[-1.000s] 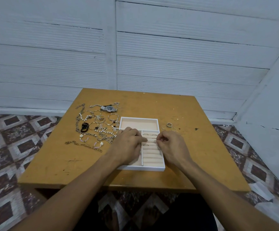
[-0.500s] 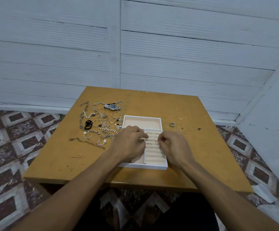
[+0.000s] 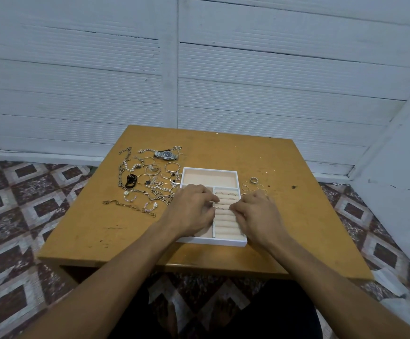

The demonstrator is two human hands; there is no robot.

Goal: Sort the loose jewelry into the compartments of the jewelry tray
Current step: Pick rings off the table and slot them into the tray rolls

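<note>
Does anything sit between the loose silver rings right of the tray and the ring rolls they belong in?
Mostly the right hand, which partly covers the near beige ring rolls of the white jewelry tray. The far rolls, nearest the loose silver rings, are open; only the tray's low wall intervenes.

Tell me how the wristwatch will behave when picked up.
The wristwatch looks metal, so probably heavy for its size. Its link band will likely drape limply. Chains lie close, so it may snag.
</note>
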